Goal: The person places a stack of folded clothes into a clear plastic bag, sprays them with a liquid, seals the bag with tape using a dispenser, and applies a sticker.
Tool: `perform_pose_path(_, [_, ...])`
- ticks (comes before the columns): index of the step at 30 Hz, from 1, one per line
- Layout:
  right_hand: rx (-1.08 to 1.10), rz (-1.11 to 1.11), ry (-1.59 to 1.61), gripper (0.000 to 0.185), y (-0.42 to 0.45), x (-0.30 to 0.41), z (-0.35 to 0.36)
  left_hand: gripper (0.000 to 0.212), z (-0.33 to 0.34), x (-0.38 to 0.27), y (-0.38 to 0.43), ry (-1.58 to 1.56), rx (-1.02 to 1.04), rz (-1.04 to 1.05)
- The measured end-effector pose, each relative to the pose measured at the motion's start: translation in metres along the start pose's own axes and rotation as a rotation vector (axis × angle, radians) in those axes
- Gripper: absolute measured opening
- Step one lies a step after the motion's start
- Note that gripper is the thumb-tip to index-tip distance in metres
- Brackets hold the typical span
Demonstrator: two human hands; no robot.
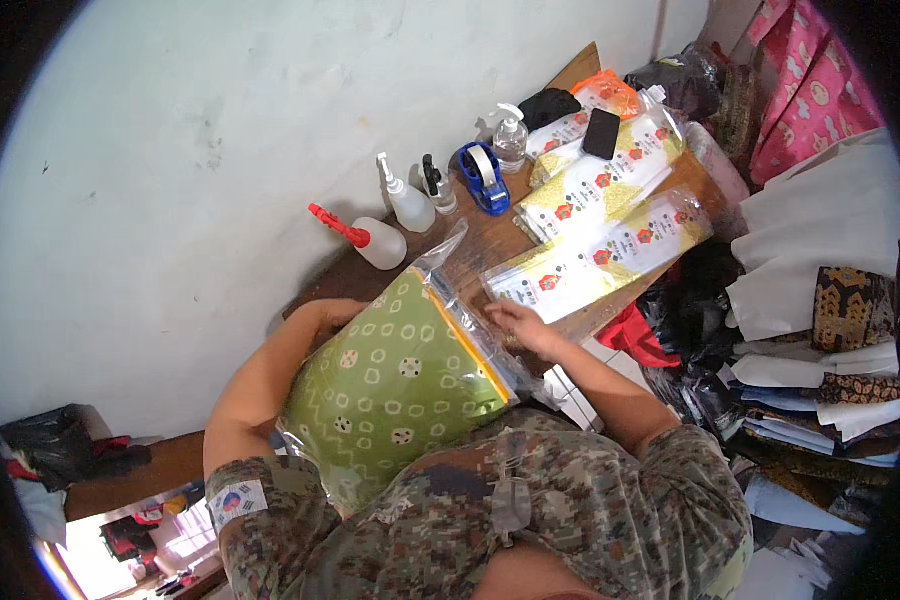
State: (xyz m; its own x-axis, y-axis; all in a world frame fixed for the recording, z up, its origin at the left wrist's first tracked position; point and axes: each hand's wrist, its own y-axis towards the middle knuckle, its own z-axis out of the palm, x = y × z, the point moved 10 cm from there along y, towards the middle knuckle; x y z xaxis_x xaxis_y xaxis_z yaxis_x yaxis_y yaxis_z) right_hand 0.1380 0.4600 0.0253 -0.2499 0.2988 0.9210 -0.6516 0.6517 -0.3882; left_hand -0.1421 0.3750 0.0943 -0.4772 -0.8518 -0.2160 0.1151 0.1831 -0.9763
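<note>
A folded green patterned cloth in a clear plastic bag [397, 375] leans against my body, with a yellow-orange strip along its upper right edge. Behind its upper left side is my left hand [343, 310], whose fingers are hidden by the bag. To the right of the bag's clear, empty flap [461, 300], my right hand [516, 324] is raised with bent fingers, near the end of a flat printed plastic package [600, 255]. Whether its fingertips touch the clear plastic cannot be told.
Along the wall stand a red-headed spray bottle [381, 242], a white-nozzled bottle [411, 204], a small bottle [441, 193], a blue tape dispenser [487, 180] and a pump bottle [510, 142]. A black phone [601, 135] lies on more printed packages. Stacked clothes [787, 382] fill the right.
</note>
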Motion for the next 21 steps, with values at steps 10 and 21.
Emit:
perform_pose_path(10, [0.002,-0.601,-0.14,0.065,0.085,0.164,-0.022,0.071,0.023,-0.119,0.047,-0.048,0.166,0.311])
perform_pose_path(21, [0.257,-0.447,-0.959,0.085,0.041,0.115,0.005,0.088,0.047,-0.155,0.037,0.03,0.212,0.383])
